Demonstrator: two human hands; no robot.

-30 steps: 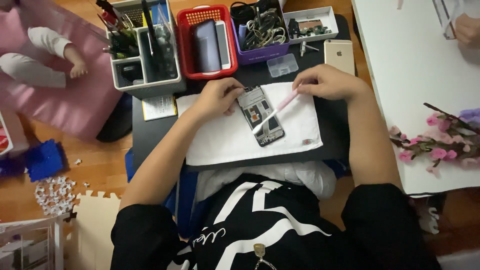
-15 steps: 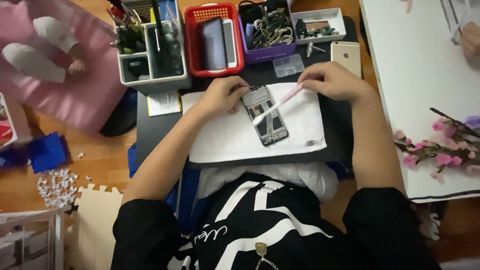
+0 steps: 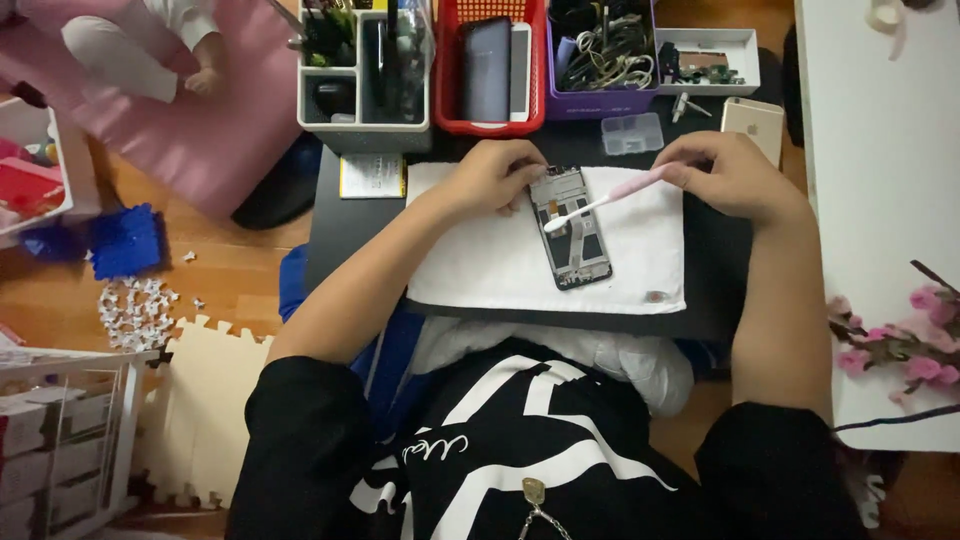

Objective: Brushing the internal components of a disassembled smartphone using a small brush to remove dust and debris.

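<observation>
An opened phone (image 3: 575, 232) with its back cover off lies on a white towel (image 3: 480, 265) spread over a small black table (image 3: 335, 225). My left hand (image 3: 490, 175) rests on the phone's upper left edge and steadies it. My right hand (image 3: 725, 172) holds a pink toothbrush (image 3: 610, 195) by its handle. The brush head touches the phone's insides near the middle.
Behind the towel stand a white organiser (image 3: 365, 75), a red basket (image 3: 490, 65) with phones, a purple bin (image 3: 603, 50) of cables and a white parts tray (image 3: 705, 55). A gold phone (image 3: 752, 122) and clear case (image 3: 632, 132) lie nearby. A white table (image 3: 880, 200) stands right.
The view has shifted, so everything sits lower and left in the frame. The brush head has moved slightly over the phone's insides; my left hand keeps its hold.
</observation>
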